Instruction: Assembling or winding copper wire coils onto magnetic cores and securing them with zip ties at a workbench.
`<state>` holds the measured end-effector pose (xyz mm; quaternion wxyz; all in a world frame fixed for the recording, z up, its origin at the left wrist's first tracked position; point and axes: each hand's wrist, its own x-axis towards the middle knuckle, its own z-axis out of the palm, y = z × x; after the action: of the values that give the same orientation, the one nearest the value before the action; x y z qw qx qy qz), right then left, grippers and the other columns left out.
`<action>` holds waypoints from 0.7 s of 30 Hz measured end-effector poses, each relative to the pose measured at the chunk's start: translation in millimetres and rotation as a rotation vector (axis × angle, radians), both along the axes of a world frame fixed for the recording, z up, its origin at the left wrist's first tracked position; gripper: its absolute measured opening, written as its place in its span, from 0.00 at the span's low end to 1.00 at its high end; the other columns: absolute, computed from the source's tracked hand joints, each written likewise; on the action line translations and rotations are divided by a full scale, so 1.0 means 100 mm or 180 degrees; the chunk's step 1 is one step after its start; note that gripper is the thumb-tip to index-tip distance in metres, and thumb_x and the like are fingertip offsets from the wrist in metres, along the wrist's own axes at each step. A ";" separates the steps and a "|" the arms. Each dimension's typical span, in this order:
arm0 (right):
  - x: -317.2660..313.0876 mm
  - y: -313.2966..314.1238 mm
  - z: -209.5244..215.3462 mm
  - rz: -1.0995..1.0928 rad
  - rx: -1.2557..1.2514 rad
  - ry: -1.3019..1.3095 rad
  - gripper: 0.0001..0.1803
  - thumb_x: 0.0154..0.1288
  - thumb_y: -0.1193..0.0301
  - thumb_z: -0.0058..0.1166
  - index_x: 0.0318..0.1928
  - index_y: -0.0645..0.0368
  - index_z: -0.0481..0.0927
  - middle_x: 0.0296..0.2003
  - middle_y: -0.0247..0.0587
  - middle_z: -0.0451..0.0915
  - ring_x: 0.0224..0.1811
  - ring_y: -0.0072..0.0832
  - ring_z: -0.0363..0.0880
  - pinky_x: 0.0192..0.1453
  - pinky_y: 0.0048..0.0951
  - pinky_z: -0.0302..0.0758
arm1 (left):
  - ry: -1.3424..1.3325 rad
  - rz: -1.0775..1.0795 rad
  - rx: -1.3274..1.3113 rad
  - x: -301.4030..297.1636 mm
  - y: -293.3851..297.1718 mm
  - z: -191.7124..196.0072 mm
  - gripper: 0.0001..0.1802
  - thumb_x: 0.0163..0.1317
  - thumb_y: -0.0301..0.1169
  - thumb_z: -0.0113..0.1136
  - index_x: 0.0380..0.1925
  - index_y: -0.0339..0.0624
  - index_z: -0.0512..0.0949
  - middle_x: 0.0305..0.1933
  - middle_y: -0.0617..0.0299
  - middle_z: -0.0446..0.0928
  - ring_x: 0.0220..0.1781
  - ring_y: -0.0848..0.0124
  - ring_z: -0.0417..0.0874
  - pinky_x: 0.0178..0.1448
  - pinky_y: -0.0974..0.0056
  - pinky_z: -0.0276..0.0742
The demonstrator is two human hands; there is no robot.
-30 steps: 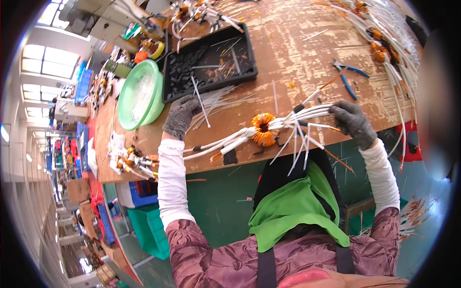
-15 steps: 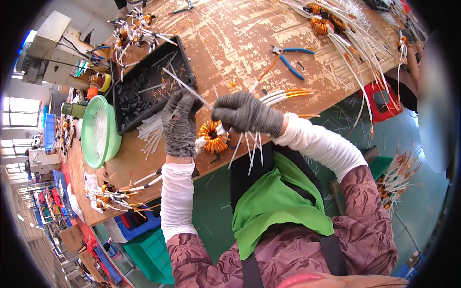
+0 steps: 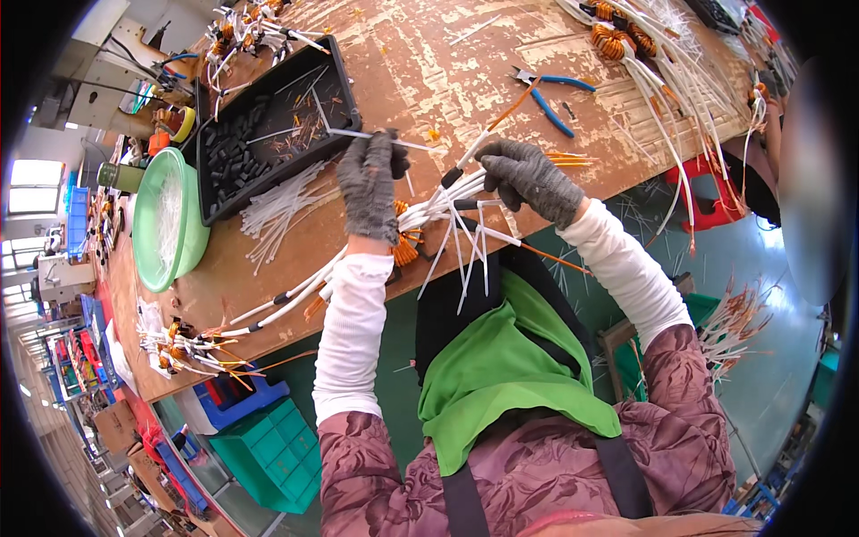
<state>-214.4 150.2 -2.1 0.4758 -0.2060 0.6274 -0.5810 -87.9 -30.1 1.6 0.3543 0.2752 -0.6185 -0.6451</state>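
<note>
My left hand [image 3: 369, 192], in a grey glove, pinches a thin white cable tie [image 3: 420, 146] that sticks out on both sides of the fingers. Just below that hand lies a copper-wound ring coil [image 3: 407, 247], partly hidden by the glove and the white sleeve. A bundle of white-sleeved wires [image 3: 455, 193] runs from the coil to the right, with black sleeve pieces on some. Several tie tails [image 3: 472, 255] hang from it over the table's front edge. My right hand [image 3: 534, 182], also gloved, is beside the bundle, fingers apart and nothing visible in them.
A black tray [image 3: 347, 85] of short black tubes is at the back left, beside a green basin [image 3: 199, 246] of white ties. Loose cable ties [image 3: 284, 208] lie in front of the tray. Blue-handled cutters [image 3: 553, 109] rest farther back. More coils [image 3: 613, 40] are at the far right.
My right hand has moved right and down, away from the cable tie, and its fingers have opened. My left hand has shifted right, still holding the tie, which now lies flatter. More wire bundle shows.
</note>
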 end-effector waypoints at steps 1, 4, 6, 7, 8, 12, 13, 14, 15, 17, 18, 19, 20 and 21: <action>-0.01 -0.01 -0.02 -0.0051 -0.0053 -0.0077 0.13 0.65 0.67 0.47 0.43 0.64 0.74 0.22 0.36 0.75 0.15 0.18 0.71 0.16 0.19 0.68 | -0.0231 -0.0252 0.0323 -0.08 0.00 -0.05 0.12 0.62 0.34 0.54 0.36 0.35 0.78 0.24 0.63 0.77 0.23 0.76 0.77 0.29 0.73 0.74; 0.00 -0.07 -0.02 -0.0132 -0.0091 -0.0143 0.13 0.65 0.68 0.46 0.44 0.65 0.74 0.21 0.37 0.76 0.14 0.18 0.70 0.15 0.19 0.67 | -0.0454 -0.0675 0.0913 -0.19 0.05 -0.14 0.12 0.61 0.34 0.55 0.36 0.34 0.78 0.25 0.62 0.78 0.22 0.74 0.78 0.29 0.71 0.76; 0.04 -0.08 0.00 0.0066 0.0142 0.0036 0.14 0.65 0.66 0.47 0.44 0.65 0.74 0.20 0.36 0.76 0.12 0.18 0.68 0.14 0.19 0.66 | -0.0735 -0.0934 0.0886 -0.20 0.06 -0.16 0.12 0.61 0.33 0.55 0.36 0.34 0.78 0.25 0.62 0.78 0.23 0.74 0.78 0.29 0.71 0.75; 0.05 -0.08 0.00 0.0055 0.0137 0.0039 0.14 0.65 0.66 0.47 0.44 0.65 0.74 0.20 0.36 0.76 0.12 0.18 0.68 0.14 0.19 0.66 | -0.0804 -0.0975 0.0890 -0.18 0.07 -0.14 0.12 0.61 0.33 0.55 0.37 0.34 0.79 0.26 0.62 0.78 0.24 0.75 0.77 0.30 0.72 0.75; 0.05 -0.07 0.00 0.0134 0.0200 0.0090 0.14 0.65 0.65 0.48 0.42 0.65 0.76 0.19 0.36 0.76 0.11 0.18 0.68 0.14 0.19 0.65 | -0.0805 -0.0985 0.0884 -0.18 0.08 -0.14 0.12 0.61 0.33 0.55 0.37 0.34 0.79 0.26 0.62 0.78 0.24 0.75 0.77 0.30 0.72 0.75; 0.02 -0.05 0.07 0.0351 0.0282 0.0062 0.15 0.64 0.64 0.48 0.35 0.66 0.78 0.17 0.36 0.77 0.09 0.17 0.66 0.12 0.19 0.63 | -0.0798 -0.0953 0.0494 -0.14 0.15 -0.09 0.13 0.62 0.33 0.55 0.40 0.35 0.79 0.26 0.63 0.78 0.26 0.77 0.76 0.32 0.72 0.74; 0.00 -0.04 0.08 0.0390 0.0264 -0.0020 0.15 0.63 0.65 0.48 0.35 0.66 0.79 0.18 0.37 0.77 0.09 0.17 0.66 0.12 0.19 0.62 | -0.0734 -0.0905 0.0460 -0.12 0.17 -0.08 0.12 0.62 0.32 0.55 0.40 0.35 0.79 0.26 0.63 0.78 0.26 0.77 0.76 0.32 0.72 0.73; -0.02 -0.03 0.10 0.0430 0.0246 -0.0101 0.14 0.63 0.65 0.48 0.35 0.66 0.79 0.18 0.38 0.78 0.09 0.17 0.66 0.11 0.18 0.62 | -0.0669 -0.0855 0.0426 -0.10 0.18 -0.08 0.12 0.62 0.32 0.55 0.40 0.36 0.79 0.26 0.63 0.78 0.25 0.77 0.76 0.32 0.72 0.73; -0.02 -0.01 0.13 0.0469 0.0238 -0.0177 0.13 0.62 0.66 0.49 0.35 0.65 0.79 0.19 0.40 0.79 0.09 0.18 0.66 0.12 0.19 0.62 | -0.0568 -0.0982 0.0442 -0.04 0.20 -0.06 0.12 0.62 0.31 0.55 0.42 0.35 0.78 0.30 0.61 0.79 0.29 0.75 0.78 0.36 0.72 0.75; -0.03 -0.03 0.11 0.0529 0.0254 -0.0229 0.14 0.62 0.66 0.48 0.36 0.65 0.79 0.19 0.38 0.78 0.09 0.17 0.66 0.12 0.18 0.61 | -0.0477 -0.1205 0.0520 0.04 0.21 0.00 0.13 0.61 0.30 0.55 0.43 0.35 0.78 0.32 0.60 0.79 0.32 0.74 0.78 0.39 0.71 0.75; -0.02 -0.03 0.09 0.0597 0.0280 -0.0294 0.14 0.63 0.65 0.48 0.37 0.64 0.79 0.18 0.37 0.78 0.09 0.16 0.66 0.11 0.18 0.61 | -0.0394 -0.1419 0.0611 0.10 0.23 0.05 0.13 0.61 0.30 0.55 0.44 0.34 0.77 0.35 0.59 0.79 0.35 0.73 0.79 0.42 0.71 0.76; -0.03 -0.05 0.10 0.0549 0.0446 -0.0342 0.14 0.62 0.65 0.49 0.38 0.64 0.79 0.19 0.36 0.77 0.11 0.16 0.67 0.12 0.18 0.61 | -0.0369 -0.1641 0.0790 0.15 0.24 0.14 0.13 0.61 0.29 0.54 0.44 0.33 0.76 0.39 0.57 0.79 0.40 0.71 0.79 0.48 0.70 0.75; -0.06 -0.03 0.07 0.0544 0.0459 -0.0345 0.14 0.62 0.65 0.49 0.38 0.64 0.79 0.19 0.36 0.77 0.11 0.16 0.67 0.12 0.18 0.61 | -0.0368 -0.1646 0.0802 0.18 0.25 0.18 0.13 0.61 0.29 0.54 0.44 0.33 0.76 0.39 0.57 0.79 0.40 0.71 0.79 0.48 0.70 0.75; -0.08 0.00 0.02 0.0578 0.0300 -0.0653 0.14 0.62 0.66 0.49 0.39 0.64 0.79 0.20 0.35 0.77 0.13 0.16 0.67 0.15 0.18 0.63 | -0.0275 -0.1764 0.0856 0.21 0.27 0.21 0.13 0.61 0.28 0.54 0.44 0.34 0.76 0.39 0.57 0.79 0.41 0.71 0.79 0.47 0.70 0.75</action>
<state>-222.1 149.9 -0.3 0.5972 -0.1789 0.5808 -0.5235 -67.1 -2.9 22.5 0.0986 0.1676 -0.5936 -0.7809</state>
